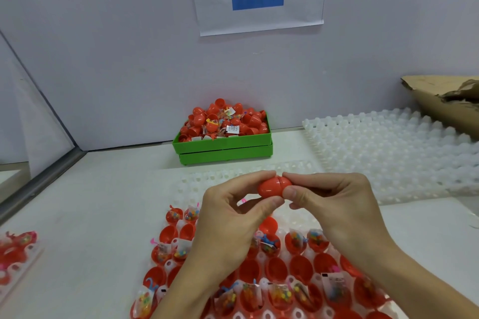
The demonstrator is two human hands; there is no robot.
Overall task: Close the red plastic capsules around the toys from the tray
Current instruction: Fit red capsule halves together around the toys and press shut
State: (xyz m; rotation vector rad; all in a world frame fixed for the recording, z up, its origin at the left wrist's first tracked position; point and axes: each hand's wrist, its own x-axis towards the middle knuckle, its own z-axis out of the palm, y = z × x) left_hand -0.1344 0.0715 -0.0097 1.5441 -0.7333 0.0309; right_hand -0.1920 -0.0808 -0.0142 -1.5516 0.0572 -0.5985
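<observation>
Red capsule point(274, 186) held mid-air above the tray point(259, 280), seam visible, halves together. Left hand point(228, 217) pinches its left half, thumb under, fingers on top; right hand point(334, 204) pinches the right half. Both grips clamped on the capsule. Tray on the white table point(90, 215) holds open red halves, some with bagged toys point(280, 295). Green bin point(225, 145) at the wall, heaped with capsules. Empty white trays point(388, 153) to the right.
</observation>
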